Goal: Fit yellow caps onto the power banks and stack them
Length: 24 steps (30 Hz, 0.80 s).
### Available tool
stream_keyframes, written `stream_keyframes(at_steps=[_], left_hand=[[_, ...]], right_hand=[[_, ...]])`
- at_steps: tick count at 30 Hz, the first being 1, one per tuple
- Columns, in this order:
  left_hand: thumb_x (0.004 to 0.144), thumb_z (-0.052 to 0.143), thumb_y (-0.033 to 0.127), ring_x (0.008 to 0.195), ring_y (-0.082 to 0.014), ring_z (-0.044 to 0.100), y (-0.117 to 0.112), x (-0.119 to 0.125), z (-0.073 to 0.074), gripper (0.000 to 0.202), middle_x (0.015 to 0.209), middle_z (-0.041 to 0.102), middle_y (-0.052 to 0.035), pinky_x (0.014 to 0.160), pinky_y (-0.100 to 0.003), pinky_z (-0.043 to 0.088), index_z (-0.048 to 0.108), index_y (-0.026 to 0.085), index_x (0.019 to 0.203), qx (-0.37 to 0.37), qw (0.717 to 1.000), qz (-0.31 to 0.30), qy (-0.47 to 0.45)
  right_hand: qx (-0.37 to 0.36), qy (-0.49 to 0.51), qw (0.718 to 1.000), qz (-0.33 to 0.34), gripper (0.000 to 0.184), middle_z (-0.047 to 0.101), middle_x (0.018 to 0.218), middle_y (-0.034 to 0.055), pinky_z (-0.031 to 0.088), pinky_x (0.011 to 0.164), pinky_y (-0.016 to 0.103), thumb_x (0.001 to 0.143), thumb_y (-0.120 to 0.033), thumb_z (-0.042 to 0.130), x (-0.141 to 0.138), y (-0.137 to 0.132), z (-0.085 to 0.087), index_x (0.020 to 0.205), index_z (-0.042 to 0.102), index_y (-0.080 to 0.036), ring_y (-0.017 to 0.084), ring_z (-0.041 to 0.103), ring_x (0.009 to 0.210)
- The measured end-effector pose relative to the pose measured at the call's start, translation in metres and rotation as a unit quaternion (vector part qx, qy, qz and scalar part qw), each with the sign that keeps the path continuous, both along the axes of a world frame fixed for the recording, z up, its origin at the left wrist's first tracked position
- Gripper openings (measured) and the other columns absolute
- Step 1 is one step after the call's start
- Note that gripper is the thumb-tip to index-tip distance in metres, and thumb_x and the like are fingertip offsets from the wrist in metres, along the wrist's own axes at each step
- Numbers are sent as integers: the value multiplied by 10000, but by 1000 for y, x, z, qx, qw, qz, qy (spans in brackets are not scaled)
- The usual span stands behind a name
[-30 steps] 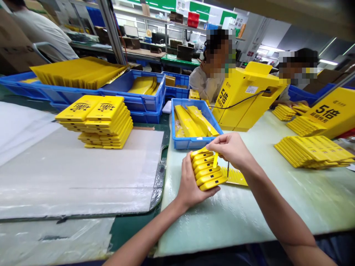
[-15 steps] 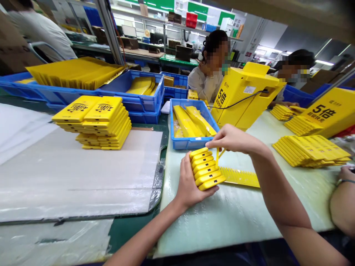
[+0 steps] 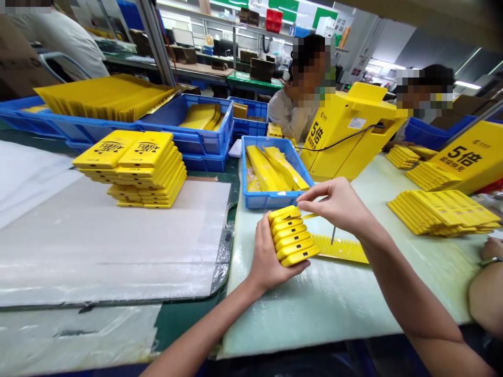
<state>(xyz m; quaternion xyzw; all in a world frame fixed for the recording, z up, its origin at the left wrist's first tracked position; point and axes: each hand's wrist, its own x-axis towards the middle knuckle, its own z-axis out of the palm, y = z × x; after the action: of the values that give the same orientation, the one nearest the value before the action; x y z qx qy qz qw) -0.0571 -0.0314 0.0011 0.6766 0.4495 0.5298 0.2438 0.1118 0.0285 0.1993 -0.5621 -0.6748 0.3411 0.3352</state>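
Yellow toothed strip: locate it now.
In the head view, the yellow toothed strip lies on the pale green workbench, right of the yellow cases in the left hand.

**Bold black "5倍" on yellow housings**

At 2 o'clock, a yellow housing (image 3: 463, 157) carries large "5倍" over smaller characters, apparently "超级快充". At 1 o'clock, a second yellow housing (image 3: 338, 141) shows the same print, angled, near a white label (image 3: 357, 123) too small to read. Black print on stacked yellow cases (image 3: 129, 149) at 10 o'clock stays illegible.
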Motion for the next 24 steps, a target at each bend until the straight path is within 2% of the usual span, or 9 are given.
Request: stream_keyframes(at_steps=[6, 13, 17, 24], left_hand=[[682, 1025, 703, 1542, -484, 531, 0, -1, 4, 1448, 1626, 458, -217, 1294, -727, 475, 158, 283, 1763, -5, 1000, -4, -1], [672, 1036, 682, 1531, -486, 539, 0, 0, 6, 1455, 1622, 470, -220, 1285, -720, 488, 164, 274, 1763, -1, 1000, 4, 8], [678, 1029, 693, 1530, -482, 544, 0, -1, 5, 1450, 1624, 477, -222, 1284, -711, 492, 169, 265, 1764, -2, 1000, 2, 6], [684, 1026, 693, 1546, -484, 534, 1, -1, 6, 1443, 1635, 470, -226, 1294, -719, 478, 172, 262, 1764, -3, 1000, 0, 4]], right_hand=[[6, -57, 998, 10, 92, 846, 749, 74, 598, 677, 294, 732, -112, 825, -9, -1, 6, 725, 898, -169, 232, 779, 712], [-37, -90, 995, 28, 100, 823, 700, 59, 554, 648, 266, 720, -64, 868, -13, 8, 10, 702, 886, -161, 194, 740, 669], [-32, -123, 991, 35, 133, 820, 690, 46, 537, 654, 261, 717, -44, 871, -15, 13, 13, 676, 879, -170, 191, 740, 682], [-19, -73, 996, 37, 114, 818, 698, 49, 553, 669, 269, 712, -64, 865, -15, 8, 17, 672, 868, -170, 196, 743, 683]])
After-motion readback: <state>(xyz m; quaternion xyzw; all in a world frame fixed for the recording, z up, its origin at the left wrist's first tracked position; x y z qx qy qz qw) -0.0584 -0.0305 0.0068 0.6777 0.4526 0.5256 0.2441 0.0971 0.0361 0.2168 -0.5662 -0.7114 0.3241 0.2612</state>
